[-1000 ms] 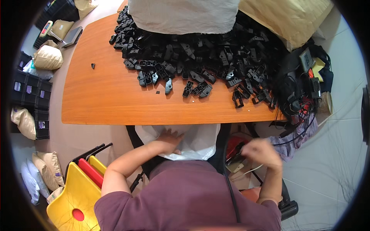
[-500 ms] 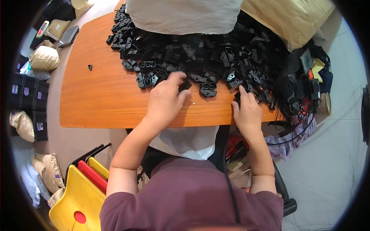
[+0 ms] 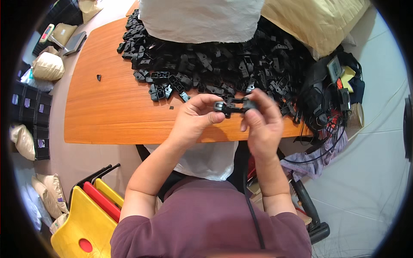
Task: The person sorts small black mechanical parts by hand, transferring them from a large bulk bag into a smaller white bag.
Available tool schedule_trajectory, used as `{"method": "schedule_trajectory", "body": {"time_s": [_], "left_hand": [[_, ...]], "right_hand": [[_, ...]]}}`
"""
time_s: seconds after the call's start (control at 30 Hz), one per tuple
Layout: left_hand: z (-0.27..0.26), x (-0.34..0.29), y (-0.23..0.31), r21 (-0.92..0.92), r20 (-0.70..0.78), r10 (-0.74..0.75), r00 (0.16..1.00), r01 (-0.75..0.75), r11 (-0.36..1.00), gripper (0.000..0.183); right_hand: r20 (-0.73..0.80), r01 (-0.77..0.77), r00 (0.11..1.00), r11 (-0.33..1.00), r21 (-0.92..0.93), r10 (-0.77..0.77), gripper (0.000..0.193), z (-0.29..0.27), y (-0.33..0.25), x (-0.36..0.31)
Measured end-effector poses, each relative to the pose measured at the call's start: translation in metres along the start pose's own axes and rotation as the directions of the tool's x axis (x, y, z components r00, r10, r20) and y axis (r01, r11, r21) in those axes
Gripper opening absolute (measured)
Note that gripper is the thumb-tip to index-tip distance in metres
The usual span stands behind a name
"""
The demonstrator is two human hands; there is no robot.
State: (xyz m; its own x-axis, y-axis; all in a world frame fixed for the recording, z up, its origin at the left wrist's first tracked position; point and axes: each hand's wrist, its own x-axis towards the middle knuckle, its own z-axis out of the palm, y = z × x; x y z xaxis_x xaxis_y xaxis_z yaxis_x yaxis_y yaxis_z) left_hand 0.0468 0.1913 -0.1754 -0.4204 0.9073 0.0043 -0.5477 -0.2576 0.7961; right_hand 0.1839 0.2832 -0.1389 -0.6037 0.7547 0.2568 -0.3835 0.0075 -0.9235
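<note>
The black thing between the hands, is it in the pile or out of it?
Out. The left hand and right hand hold the black thing between them, on the person's side of the pile.

Bright light, blurry right fingers [image 3: 267, 104]

Bench [image 3: 107, 116]: orange-brown, wood-grained top, extending under the fingers [image 3: 214, 117] and far to their left. Black parts [image 3: 185, 64] in a dense pile beyond the fingers, spreading out to both sides. Dark chip [image 3: 171, 108] near, left of the fingers. Black fragment [image 3: 99, 78] alone, well left. White sack [image 3: 200, 21] farthest beyond; bench contact hidden.
</note>
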Motion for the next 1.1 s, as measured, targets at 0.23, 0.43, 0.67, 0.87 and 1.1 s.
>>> {"method": "schedule_trajectory", "body": {"time_s": [0.23, 0.43, 0.67, 0.87, 1.1], "left_hand": [[-0.006, -0.003, -0.005, -0.09, 0.03, -0.075, 0.997, 0.078, 0.993, 0.031], [0.012, -0.019, -0.004, 0.003, -0.052, 0.003, 0.999, -0.003, 1.0, 0.036], [-0.003, -0.067, -0.021, 0.438, 0.058, -0.106, 0.993, 0.07, 0.896, 0.029], [0.02, -0.007, -0.005, 0.915, 0.401, 0.341, 0.85, -0.391, -0.101, 0.03], [0.009, 0.013, -0.009, 0.876, 0.38, 0.235, 0.895, -0.266, -0.402, 0.019]], "right_hand": [[0.067, -0.036, 0.997, 0.985, -0.167, 0.048, 0.036, 0.0, 0.025, -0.014], [0.248, 0.379, 0.925, 0.662, -0.647, -0.288, 0.038, -0.007, 0.028, -0.016], [0.203, 0.082, 0.977, 0.769, -0.634, 0.063, 0.034, -0.017, 0.029, -0.071], [0.287, 0.12, 0.932, 0.558, -0.821, 0.222, 0.028, -0.035, 0.03, -0.079], [0.15, 0.148, 0.978, -0.03, -0.989, -0.147, 0.02, -0.073, 0.005, 0.01]]}}
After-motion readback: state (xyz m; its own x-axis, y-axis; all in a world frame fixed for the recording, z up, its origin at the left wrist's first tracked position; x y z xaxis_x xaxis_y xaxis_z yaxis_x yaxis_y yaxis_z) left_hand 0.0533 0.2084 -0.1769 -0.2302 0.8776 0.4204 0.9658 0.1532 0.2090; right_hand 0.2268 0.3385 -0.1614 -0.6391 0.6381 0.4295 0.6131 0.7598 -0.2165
